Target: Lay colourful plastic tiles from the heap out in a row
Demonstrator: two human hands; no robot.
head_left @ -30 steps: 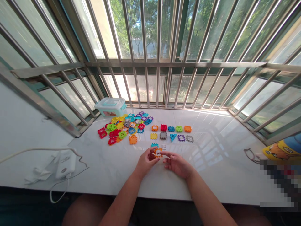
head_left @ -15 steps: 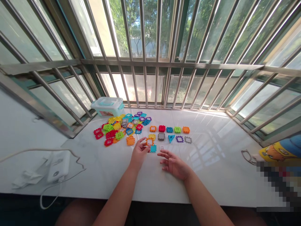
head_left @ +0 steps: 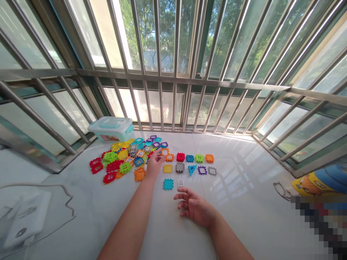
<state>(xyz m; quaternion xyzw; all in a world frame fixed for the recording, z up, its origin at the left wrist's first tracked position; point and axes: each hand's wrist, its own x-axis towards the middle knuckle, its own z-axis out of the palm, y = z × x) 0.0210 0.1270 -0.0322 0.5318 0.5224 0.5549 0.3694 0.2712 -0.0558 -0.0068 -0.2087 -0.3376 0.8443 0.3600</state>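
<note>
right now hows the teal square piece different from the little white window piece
The teal piece is clearly bigger than the white piece. The teal piece is a squarish shape with toothed edges, while the white piece is a narrow upright rectangle. The white piece shows a grid of small openings, which the teal piece doesn't appear to have. Both lie flat, side by side but apart, on the white sill.

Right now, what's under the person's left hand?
The left hand is over the white sill, fingertips at an orange plastic tile; what lies directly beneath the palm is hidden by the hand.
</note>
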